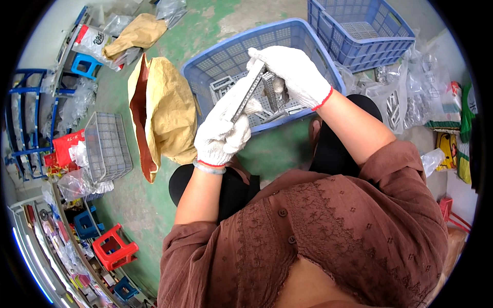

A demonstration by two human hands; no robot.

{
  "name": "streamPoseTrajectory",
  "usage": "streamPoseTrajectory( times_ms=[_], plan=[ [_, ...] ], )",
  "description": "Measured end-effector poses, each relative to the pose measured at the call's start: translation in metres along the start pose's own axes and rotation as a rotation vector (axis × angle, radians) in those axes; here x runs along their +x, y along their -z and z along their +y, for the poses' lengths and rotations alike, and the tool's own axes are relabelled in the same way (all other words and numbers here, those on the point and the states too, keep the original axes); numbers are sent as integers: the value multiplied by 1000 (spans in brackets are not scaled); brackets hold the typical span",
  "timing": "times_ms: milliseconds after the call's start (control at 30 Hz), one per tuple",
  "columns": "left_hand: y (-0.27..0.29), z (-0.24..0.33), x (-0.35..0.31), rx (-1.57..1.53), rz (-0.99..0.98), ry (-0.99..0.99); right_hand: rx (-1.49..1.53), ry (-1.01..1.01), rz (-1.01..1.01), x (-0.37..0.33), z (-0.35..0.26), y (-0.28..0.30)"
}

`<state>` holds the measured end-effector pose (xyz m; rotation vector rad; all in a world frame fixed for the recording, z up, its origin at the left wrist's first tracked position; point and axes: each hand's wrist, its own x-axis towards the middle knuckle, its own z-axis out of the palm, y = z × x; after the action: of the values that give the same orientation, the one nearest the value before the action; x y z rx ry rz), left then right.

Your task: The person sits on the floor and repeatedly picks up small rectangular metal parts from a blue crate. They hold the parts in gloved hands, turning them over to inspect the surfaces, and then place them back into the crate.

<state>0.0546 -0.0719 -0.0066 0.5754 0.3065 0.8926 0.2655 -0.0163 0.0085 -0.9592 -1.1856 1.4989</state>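
1. Brown cloth of the shirt [257,226] is seen nearest the camera; beyond it, two gloved hands are held out over a blue basket [241,38].
2. By the left hand [223,123], placed at the basket's near left corner, a long grey metal strip [249,92] is gripped, the fingers curled closely around its lower end.
3. By the right hand [295,72], above the basket's right half, a darker metal piece [269,92] seems to be pinched, fingers bent over and thumb beneath. Whether it is joined to the strip cannot be told.
4. Both held pieces are kept above the basket's floor, inside its rim.
5. A piece could be dropped among the loose metal parts [222,86] if the smooth metal were to slide in the knitted gloves; knit could also be snagged by a rough edge. If the strip were swung leftward, the paper sack [174,108], standing just beside the basket's left edge, could be knocked.
6. Counted: two hands, two held pieces, one sack, two blue baskets including the second basket [367,51] past the far right corner, one red stool [114,247]. The loose parts are too overlapped to be counted.
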Motion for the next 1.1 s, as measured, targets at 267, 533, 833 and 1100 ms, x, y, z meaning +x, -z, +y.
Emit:
streamPoseTrajectory(
  times_ms=[267, 533, 833, 1100],
  plan=[
    [3, 2, -2, -169, -37, 0, -4, -43, -17, 3, 0, 2],
    [22, 69, -17, -301, 112, -362, 168, -138, 177, 10, 6, 1],
    [83, 139, -33, -177, 655, -797, 237, -203, 109, 16, 17, -4],
    [42, 71, -2, 476, 627, -508, 707, -176, -112, 22, 25, 11]
  ],
)
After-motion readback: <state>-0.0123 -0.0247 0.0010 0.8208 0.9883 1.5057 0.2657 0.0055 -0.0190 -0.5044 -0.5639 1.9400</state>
